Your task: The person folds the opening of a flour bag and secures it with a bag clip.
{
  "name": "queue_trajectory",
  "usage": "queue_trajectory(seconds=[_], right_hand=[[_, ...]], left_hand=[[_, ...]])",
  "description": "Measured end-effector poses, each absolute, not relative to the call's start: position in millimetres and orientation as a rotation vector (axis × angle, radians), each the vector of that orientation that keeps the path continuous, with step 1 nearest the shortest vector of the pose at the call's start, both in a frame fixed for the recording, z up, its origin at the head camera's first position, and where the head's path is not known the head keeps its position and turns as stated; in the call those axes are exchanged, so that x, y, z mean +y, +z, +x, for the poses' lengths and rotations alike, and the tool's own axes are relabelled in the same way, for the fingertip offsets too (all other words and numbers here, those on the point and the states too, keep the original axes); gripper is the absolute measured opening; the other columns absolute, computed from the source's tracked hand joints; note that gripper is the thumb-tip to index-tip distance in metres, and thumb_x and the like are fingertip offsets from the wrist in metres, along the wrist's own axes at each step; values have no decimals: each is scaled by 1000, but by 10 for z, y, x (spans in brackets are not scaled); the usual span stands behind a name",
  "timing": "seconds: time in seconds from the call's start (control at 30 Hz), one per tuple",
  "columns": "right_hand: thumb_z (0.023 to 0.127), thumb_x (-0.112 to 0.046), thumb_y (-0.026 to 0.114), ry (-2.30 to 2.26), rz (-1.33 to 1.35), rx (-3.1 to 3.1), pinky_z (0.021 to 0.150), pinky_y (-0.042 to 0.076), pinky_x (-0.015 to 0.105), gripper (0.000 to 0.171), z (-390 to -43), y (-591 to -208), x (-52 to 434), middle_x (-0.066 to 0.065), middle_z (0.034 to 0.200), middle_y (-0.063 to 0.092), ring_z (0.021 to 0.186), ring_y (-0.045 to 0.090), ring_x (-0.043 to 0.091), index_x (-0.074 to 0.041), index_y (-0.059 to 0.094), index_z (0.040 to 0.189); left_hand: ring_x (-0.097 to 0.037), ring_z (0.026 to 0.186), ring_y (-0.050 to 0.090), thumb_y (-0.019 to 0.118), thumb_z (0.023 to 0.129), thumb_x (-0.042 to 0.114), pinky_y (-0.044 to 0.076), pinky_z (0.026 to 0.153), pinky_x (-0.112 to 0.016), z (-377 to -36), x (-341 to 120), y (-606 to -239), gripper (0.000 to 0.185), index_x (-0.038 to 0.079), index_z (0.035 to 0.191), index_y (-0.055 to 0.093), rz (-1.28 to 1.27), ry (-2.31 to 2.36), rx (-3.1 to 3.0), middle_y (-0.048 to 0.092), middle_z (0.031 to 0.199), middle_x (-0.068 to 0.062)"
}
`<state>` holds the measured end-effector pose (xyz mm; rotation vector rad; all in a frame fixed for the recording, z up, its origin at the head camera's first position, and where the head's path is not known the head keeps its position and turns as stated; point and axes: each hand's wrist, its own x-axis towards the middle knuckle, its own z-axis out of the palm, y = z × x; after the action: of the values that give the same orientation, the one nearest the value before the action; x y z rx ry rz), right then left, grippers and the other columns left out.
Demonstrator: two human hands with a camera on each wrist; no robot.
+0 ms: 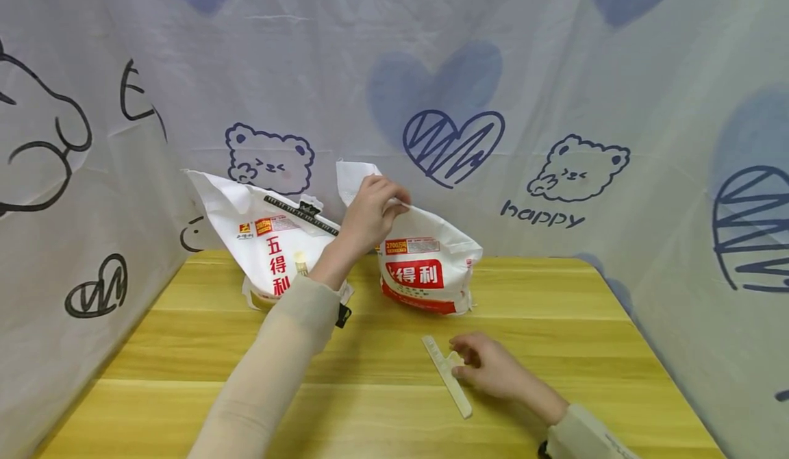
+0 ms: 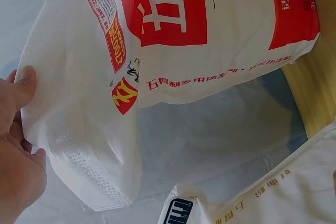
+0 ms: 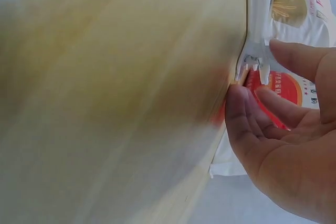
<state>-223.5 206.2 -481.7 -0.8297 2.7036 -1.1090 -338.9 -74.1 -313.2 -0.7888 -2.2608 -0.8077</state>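
Observation:
My left hand (image 1: 372, 214) pinches the upper edge of a white flour bag with red print (image 1: 425, 274), between thumb and fingers, and holds that edge raised. In the left wrist view the bag's top (image 2: 79, 108) hangs slack and folded beside the fingers. On the table lies an off-white bag sealing clip (image 1: 446, 377), a long bar with a small handle on its side. My right hand (image 1: 493, 370) is at that handle, thumb and fingers spread on either side of it. In the right wrist view the clip (image 3: 257, 59) lies between the parted thumb and fingers; firm contact cannot be made out.
A second white flour bag (image 1: 246, 219) stands at the left, a black sealing clip (image 1: 302, 214) across its upper part. Another small black clip part (image 1: 343, 315) shows low beside it. Printed cloth (image 1: 394, 68) hangs behind and at both sides of the wooden table (image 1: 542, 322).

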Motion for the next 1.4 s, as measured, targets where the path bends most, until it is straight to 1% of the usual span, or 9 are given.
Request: queue_trajectory(seconds=[0.13, 0.3, 0.5, 0.73, 0.93, 1.07, 1.4], right_hand=[[90, -14, 79, -1049, -861, 2727, 72, 50, 26, 35, -2248, -4830, 2064, 2, 99, 61, 86, 56, 15, 2, 70, 121], [91, -13, 79, -1010, -842, 2740, 71, 48, 25, 30, -2259, -4831, 2054, 0, 97, 60, 85, 55, 14, -1, 72, 118], [92, -14, 79, -1035, -827, 2716, 73, 50, 26, 30, -2252, -4825, 2052, 2, 100, 62, 87, 57, 14, -1, 71, 118], [92, -14, 79, -1099, -813, 2690, 78, 54, 27, 32, -2221, -4799, 2058, 9, 111, 68, 92, 61, 15, -2, 70, 119], [91, -13, 80, -1154, -757, 2666, 82, 57, 28, 33, -2204, -4775, 2061, 16, 115, 71, 95, 68, 21, -1, 69, 120], [91, -14, 80, -1179, -729, 2658, 82, 57, 27, 33, -2190, -4762, 2066, 16, 115, 71, 96, 68, 23, -2, 70, 120], [89, -13, 82, -1313, -704, 2629, 82, 56, 28, 35, -2160, -4731, 2085, 12, 113, 72, 94, 67, 21, -1, 69, 120]], left_hand=[[-29, 120, 55, 74, 93, 5, 46, 107, -40, -3389, -738, -3136, 7, 7, 99, 73, -790, -807, -2263, 72, 105, -8], [-29, 121, 54, 74, 94, 5, 46, 107, -40, -3399, -742, -3145, 7, 8, 100, 73, -786, -806, -2269, 72, 106, -7], [-29, 121, 54, 74, 94, 5, 46, 107, -40, -3416, -748, -3167, 7, 8, 100, 73, -790, -807, -2266, 71, 105, -7], [-28, 120, 54, 74, 94, 6, 46, 106, -40, -3408, -747, -3163, 6, 9, 99, 73, -791, -804, -2262, 71, 105, -6], [-29, 119, 55, 74, 94, 5, 47, 106, -40, -3385, -745, -3159, 6, 8, 99, 73, -792, -809, -2257, 72, 105, -7], [-29, 119, 55, 74, 94, 5, 47, 105, -40, -3384, -744, -3164, 6, 8, 99, 73, -793, -808, -2254, 72, 104, -7], [-27, 121, 54, 74, 94, 6, 46, 107, -39, -3377, -736, -3152, 6, 9, 100, 73, -761, -796, -2286, 72, 108, -6]])
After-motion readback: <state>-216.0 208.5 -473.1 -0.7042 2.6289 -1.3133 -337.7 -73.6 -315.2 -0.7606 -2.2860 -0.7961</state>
